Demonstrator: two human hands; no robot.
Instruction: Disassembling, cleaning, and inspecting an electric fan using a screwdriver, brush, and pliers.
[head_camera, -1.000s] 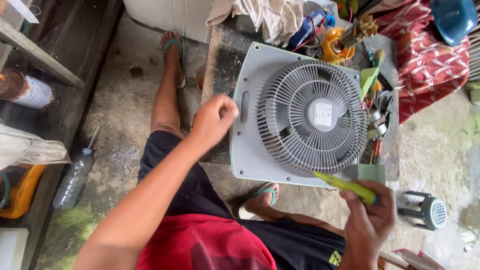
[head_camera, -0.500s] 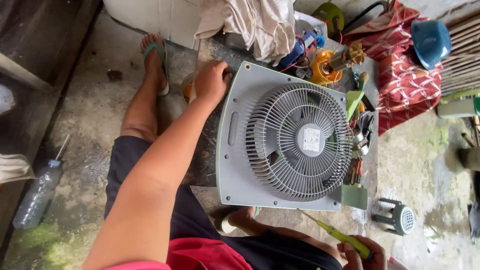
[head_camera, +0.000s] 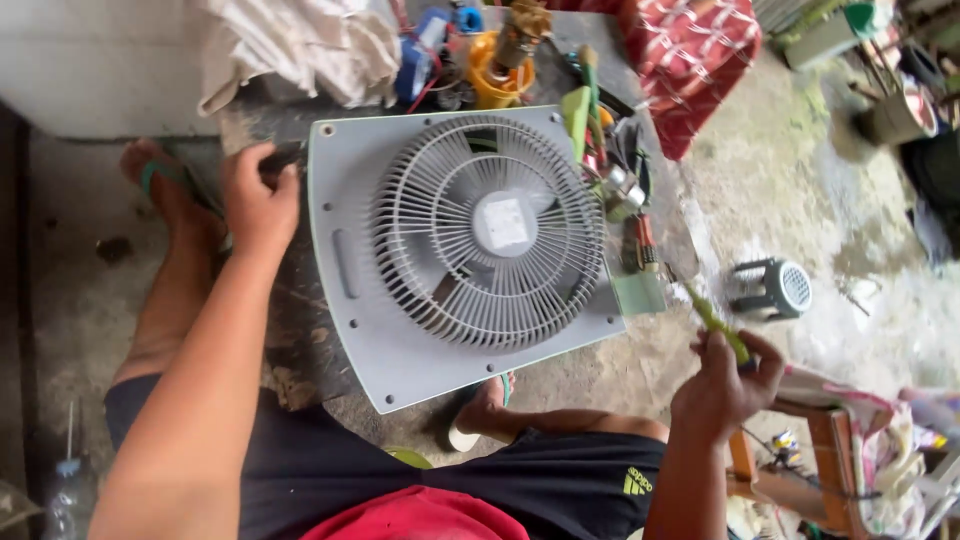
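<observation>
While the grey box-fan housing (head_camera: 440, 260) lay grille-up on the low work surface (head_camera: 290, 330), both hands were occupied.

Left hand (head_camera: 258, 200) rested just off the housing's upper left edge, fingers curled down onto the dark surface; whether it gripped anything there could not be told. Right hand (head_camera: 725, 385) was clenched around a green-handled screwdriver (head_camera: 715, 318), held clear of the housing's lower right corner. Tools and parts (head_camera: 610, 170) crowded the far edge. Judgement: steady the panel with the left hand, seat the tip squarely in a corner screw hole before turning.
</observation>
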